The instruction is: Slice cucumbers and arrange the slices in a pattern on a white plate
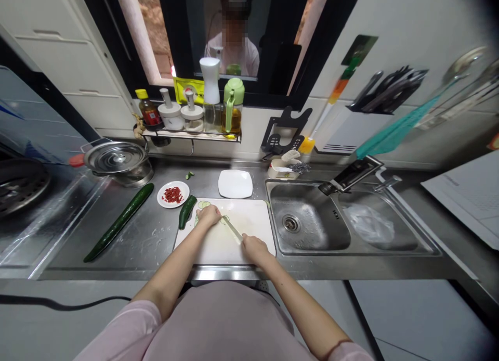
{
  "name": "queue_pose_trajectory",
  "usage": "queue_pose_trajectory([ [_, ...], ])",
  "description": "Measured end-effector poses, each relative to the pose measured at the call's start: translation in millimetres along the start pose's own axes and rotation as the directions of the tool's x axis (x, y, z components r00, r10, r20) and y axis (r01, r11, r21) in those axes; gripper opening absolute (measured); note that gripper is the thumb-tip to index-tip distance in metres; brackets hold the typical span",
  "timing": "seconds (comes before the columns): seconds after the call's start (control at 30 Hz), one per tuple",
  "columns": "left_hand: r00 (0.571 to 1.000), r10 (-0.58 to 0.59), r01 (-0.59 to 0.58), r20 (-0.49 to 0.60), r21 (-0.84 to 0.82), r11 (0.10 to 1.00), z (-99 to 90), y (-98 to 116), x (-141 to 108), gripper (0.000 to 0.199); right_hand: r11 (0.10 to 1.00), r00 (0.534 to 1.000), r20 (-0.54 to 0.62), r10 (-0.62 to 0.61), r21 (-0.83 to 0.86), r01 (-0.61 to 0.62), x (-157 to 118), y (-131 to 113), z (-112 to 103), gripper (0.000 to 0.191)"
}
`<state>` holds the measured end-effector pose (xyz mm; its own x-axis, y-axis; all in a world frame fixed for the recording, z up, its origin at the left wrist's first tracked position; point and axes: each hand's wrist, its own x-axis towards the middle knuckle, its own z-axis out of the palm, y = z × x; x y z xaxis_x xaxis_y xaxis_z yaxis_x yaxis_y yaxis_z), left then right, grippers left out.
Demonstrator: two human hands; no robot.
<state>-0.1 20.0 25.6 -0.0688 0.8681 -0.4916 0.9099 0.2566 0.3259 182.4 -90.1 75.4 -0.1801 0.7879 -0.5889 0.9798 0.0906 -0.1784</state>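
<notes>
On the white cutting board, my left hand is closed over pale cucumber slices, mostly hidden beneath its fingers. More thin cucumber slices lie just beyond it. My right hand grips the handle of a kitchen knife, its blade angled up and left toward my left fingers. A thin slice touches or lies close to the blade's tip. A dark green cut cucumber piece rests at the board's left edge. A long whole cucumber lies on the steel counter farther left.
Behind the board stand a plate of chopped red pieces and a white square plate. Cucumber scraps lie nearby. A lidded steel pot is at left, a double sink at right. Seasoning bottles fill a wall shelf.
</notes>
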Motion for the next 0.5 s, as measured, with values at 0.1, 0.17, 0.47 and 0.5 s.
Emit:
queue_pose_trajectory([
  [0.1,1.0,0.009,-0.009,-0.009,-0.005,1.0,1.0,-1.3,-0.1,0.01,1.0,1.0,0.004,-0.007,-0.007,0.007,-3.0,1.7,0.4,0.036],
  [0.17,1.0,0.009,-0.009,-0.014,-0.005,1.0,1.3,-1.5,-0.6,0.011,1.0,1.0,0.006,-0.007,-0.015,0.007,-6.1,3.8,1.7,0.036],
  [0.47,1.0,-0.007,0.007,-0.001,-0.008,1.0,-2.2,1.8,-1.9,0.01,1.0,1.0,0.003,0.003,-0.022,-0.003,-14.3,10.6,8.1,0.032],
  [0.5,1.0,-0.007,0.007,0.001,-0.005,1.0,-2.5,1.9,-1.9,0.011,1.0,1.0,0.006,0.004,-0.024,-0.004,-12.9,9.6,7.8,0.032],
])
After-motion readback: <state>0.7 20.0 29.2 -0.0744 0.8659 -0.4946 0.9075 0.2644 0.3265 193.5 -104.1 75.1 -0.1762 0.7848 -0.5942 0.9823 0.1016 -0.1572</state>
